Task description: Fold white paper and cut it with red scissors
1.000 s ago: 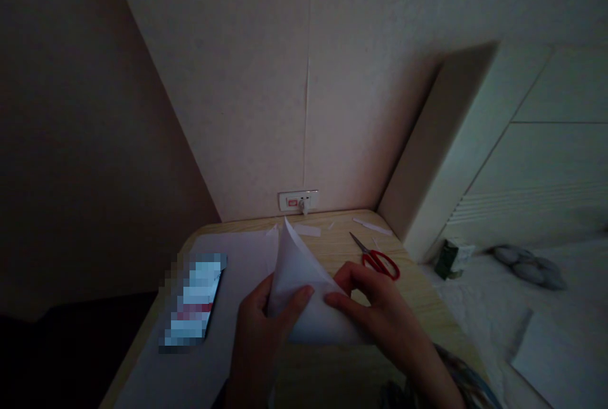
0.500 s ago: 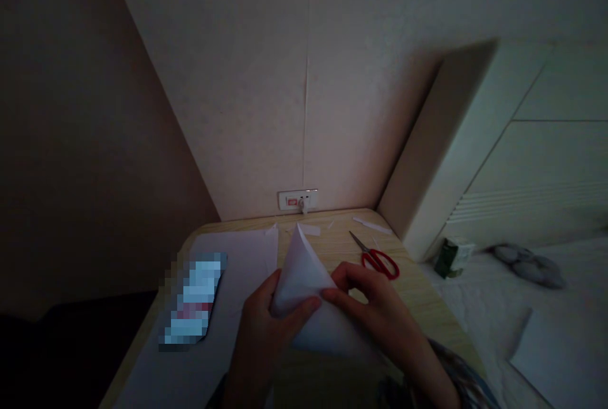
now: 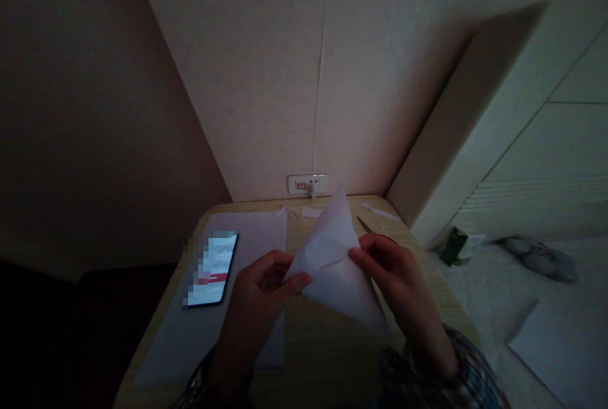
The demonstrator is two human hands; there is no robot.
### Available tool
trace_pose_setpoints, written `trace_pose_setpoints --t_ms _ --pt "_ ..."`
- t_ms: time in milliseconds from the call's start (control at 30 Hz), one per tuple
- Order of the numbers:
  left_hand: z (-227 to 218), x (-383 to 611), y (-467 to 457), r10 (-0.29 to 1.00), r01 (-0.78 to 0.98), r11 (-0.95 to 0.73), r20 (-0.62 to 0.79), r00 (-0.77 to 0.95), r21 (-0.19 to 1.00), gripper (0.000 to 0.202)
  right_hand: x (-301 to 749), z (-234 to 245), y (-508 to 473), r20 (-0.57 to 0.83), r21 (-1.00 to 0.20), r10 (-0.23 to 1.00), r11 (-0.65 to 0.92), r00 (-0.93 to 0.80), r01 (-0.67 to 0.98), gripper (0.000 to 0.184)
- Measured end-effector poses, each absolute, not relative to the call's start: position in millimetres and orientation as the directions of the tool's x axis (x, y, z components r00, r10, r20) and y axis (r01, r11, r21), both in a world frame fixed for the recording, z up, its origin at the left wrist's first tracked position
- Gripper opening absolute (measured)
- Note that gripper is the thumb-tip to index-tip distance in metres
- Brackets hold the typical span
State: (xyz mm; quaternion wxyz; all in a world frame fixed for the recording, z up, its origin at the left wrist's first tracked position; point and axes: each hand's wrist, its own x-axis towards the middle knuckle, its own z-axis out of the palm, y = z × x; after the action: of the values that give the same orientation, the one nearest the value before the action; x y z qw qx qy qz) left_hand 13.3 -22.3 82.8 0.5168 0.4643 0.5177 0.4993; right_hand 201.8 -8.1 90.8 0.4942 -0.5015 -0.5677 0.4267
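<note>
A folded white paper (image 3: pixel 333 257), pointed at the top, is held up over a light wooden table (image 3: pixel 327 358). My left hand (image 3: pixel 260 295) pinches its left corner between thumb and fingers. My right hand (image 3: pixel 398 270) grips its right edge with curled fingers. Red-handled scissors (image 3: pixel 365 225) lie on the table behind my right hand, mostly hidden by it. The room is dim.
A lit phone (image 3: pixel 213 268) lies on a large white sheet (image 3: pixel 190 327) at the table's left. Small paper scraps (image 3: pixel 380 211) sit near the wall socket (image 3: pixel 307 183). A bed with a headboard (image 3: pixel 536 162), a dark green box (image 3: pixel 453 247) and another sheet (image 3: pixel 555 352) lies to the right.
The paper has been lifted and turned, its point now tilting right and higher. Both hands rose with it, and the view shifted so the scissors are mostly covered.
</note>
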Motion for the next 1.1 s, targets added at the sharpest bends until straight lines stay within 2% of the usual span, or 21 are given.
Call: trace_pose_setpoints --t_ms 200,400,567,700,800,900,967,1100 --pt "84 6 -25 0.997 -0.068 0.055 -0.058 -0.056 0.996 0.007 197 91 -14 0.18 -0.976 0.984 0.178 0.001 0.129 0.016" --pt "89 11 -26 0.999 0.052 0.028 -0.027 -0.021 0.998 0.025 190 89 -18 0.247 -0.939 0.969 0.243 -0.014 0.242 0.016" --pt "86 15 -27 0.994 0.128 0.087 -0.077 -0.076 0.988 0.026 181 87 -22 0.287 -0.91 0.956 0.29 -0.055 0.297 0.017" --pt "80 10 -27 0.996 0.134 0.054 -0.044 -0.077 0.99 0.02 184 85 -23 0.257 -0.922 0.964 0.267 -0.072 0.281 0.018" --pt "79 7 -26 0.999 0.102 0.009 -0.005 -0.036 0.995 0.018 188 82 -23 0.232 -0.934 0.97 0.242 -0.068 0.264 0.018" --pt "82 6 -24 0.999 0.028 0.026 -0.027 0.043 0.999 0.01 191 80 -23 0.239 -0.927 0.969 0.247 -0.061 0.283 0.017" --pt "85 7 -23 0.996 -0.014 0.044 -0.043 0.078 0.999 0.014 191 79 -23 0.252 -0.917 0.965 0.263 -0.076 0.3 0.017" --pt "87 7 -22 0.998 -0.029 0.047 -0.045 0.052 0.998 0.016 188 81 -24 0.282 -0.88 0.947 0.319 -0.152 0.352 0.018"
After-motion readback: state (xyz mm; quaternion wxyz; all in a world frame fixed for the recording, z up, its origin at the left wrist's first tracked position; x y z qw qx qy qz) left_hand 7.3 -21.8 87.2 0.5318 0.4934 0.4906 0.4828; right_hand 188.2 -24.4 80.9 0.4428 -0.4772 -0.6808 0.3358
